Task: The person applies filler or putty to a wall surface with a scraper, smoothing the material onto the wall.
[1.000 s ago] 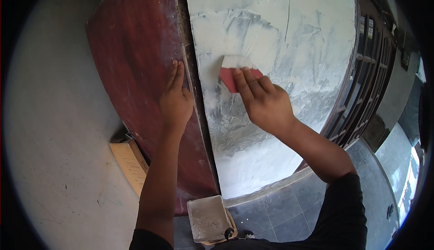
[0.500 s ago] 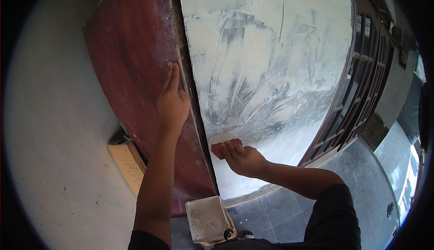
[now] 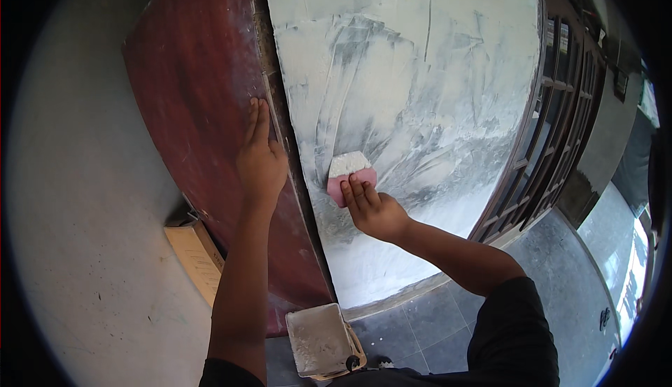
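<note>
My right hand (image 3: 375,210) grips a flat pink scraper (image 3: 351,185) whose upper half is coated with white paste. The scraper is up against the wall (image 3: 413,93), which carries streaky white and grey smears. My left hand (image 3: 262,156) rests flat on a dark red wooden door (image 3: 203,107), fingers stretched upward near its right edge. A dark narrow gap (image 3: 281,86) runs between door and wall. Below, at the foot of the door, stands a pale rectangular tub (image 3: 318,338) with white paste inside and on its walls.
A yellowish-brown box (image 3: 194,257) stands on the left, behind the door's edge. To the right is a dark wooden window frame with panes (image 3: 560,107). Grey tiles (image 3: 437,317) cover the floor, with a pair of dark sandals (image 3: 605,318) at far right. A plain wall (image 3: 91,177) fills the left side.
My right hand has moved the scraper upward along the wall, and its paste-coated face now shows more. My left hand stays on the door. The view has shifted slightly.
</note>
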Demonstrator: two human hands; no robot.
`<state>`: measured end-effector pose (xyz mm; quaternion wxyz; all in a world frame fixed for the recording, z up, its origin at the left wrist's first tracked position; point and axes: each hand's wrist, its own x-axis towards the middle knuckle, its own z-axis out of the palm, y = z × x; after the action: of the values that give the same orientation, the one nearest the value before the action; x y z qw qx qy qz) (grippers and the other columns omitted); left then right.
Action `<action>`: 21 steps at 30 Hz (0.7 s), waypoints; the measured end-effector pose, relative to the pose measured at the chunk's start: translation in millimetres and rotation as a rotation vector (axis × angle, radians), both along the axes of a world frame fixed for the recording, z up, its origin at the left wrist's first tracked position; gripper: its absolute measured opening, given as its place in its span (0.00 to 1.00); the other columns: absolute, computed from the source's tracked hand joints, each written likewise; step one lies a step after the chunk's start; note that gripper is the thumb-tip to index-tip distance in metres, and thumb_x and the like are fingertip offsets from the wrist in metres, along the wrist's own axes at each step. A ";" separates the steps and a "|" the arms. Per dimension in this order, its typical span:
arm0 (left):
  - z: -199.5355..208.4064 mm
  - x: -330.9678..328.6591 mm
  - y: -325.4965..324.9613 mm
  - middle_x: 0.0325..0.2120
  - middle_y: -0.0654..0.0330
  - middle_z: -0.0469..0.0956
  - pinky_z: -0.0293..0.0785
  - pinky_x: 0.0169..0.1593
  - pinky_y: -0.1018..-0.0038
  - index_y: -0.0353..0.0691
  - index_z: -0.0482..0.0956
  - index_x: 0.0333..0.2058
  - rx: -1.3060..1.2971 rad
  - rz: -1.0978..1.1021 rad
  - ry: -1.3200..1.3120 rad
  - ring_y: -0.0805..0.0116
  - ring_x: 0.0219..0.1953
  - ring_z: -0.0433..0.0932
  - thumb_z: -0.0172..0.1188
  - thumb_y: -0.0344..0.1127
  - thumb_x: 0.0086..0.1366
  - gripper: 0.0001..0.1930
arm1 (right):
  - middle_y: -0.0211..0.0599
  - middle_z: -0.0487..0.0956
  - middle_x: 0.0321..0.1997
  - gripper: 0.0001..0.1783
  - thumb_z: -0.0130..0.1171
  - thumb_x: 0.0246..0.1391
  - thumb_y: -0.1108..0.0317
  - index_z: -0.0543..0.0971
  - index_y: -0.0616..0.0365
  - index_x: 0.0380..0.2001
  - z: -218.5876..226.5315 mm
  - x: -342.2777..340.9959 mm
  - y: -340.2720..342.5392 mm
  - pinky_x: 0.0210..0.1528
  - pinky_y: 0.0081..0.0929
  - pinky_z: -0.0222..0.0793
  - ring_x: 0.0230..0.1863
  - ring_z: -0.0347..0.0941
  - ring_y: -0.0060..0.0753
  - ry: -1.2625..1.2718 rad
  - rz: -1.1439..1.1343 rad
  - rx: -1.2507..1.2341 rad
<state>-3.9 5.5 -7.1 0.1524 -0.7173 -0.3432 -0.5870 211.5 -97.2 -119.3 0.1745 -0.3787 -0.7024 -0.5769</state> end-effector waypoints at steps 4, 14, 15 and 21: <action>0.1 -8.3 -0.3 0.67 0.54 0.63 0.73 0.62 0.66 0.40 0.65 0.66 -0.016 0.015 0.023 0.58 0.66 0.67 0.46 0.20 0.59 0.33 | 0.55 0.81 0.50 0.25 0.56 0.50 0.72 0.77 0.70 0.53 0.9 -14.9 -43.8 0.25 0.24 0.77 0.47 0.79 0.41 0.092 0.057 -0.237; -2.0 8.1 -3.5 0.68 0.51 0.62 0.71 0.64 0.66 0.39 0.65 0.66 -0.019 -0.010 -0.004 0.56 0.67 0.65 0.47 0.20 0.59 0.33 | 0.56 0.82 0.49 0.26 0.56 0.47 0.75 0.78 0.72 0.52 109.4 41.2 6.3 0.27 0.24 0.78 0.36 0.80 0.39 0.268 -0.182 0.216; -2.6 8.6 -3.2 0.68 0.51 0.62 0.71 0.64 0.66 0.38 0.65 0.66 -0.007 0.001 -0.002 0.56 0.67 0.66 0.46 0.20 0.58 0.34 | 0.60 0.82 0.47 0.26 0.56 0.46 0.75 0.78 0.74 0.51 73.5 28.8 17.5 0.26 0.24 0.77 0.35 0.80 0.41 0.140 -0.239 0.217; -8.7 -8.6 -5.8 0.68 0.51 0.62 0.68 0.66 0.65 0.38 0.65 0.66 -0.021 -0.008 0.004 0.55 0.67 0.65 0.45 0.19 0.58 0.34 | 0.66 0.81 0.46 0.25 0.56 0.50 0.72 0.77 0.77 0.51 -67.9 -36.7 -15.8 0.20 0.24 0.74 0.37 0.79 0.45 0.107 -0.036 -0.104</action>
<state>-12.6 -0.3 -15.8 0.1432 -0.7213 -0.3461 -0.5826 174.8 -113.0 -187.2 0.1816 -0.4301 -0.7141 -0.5217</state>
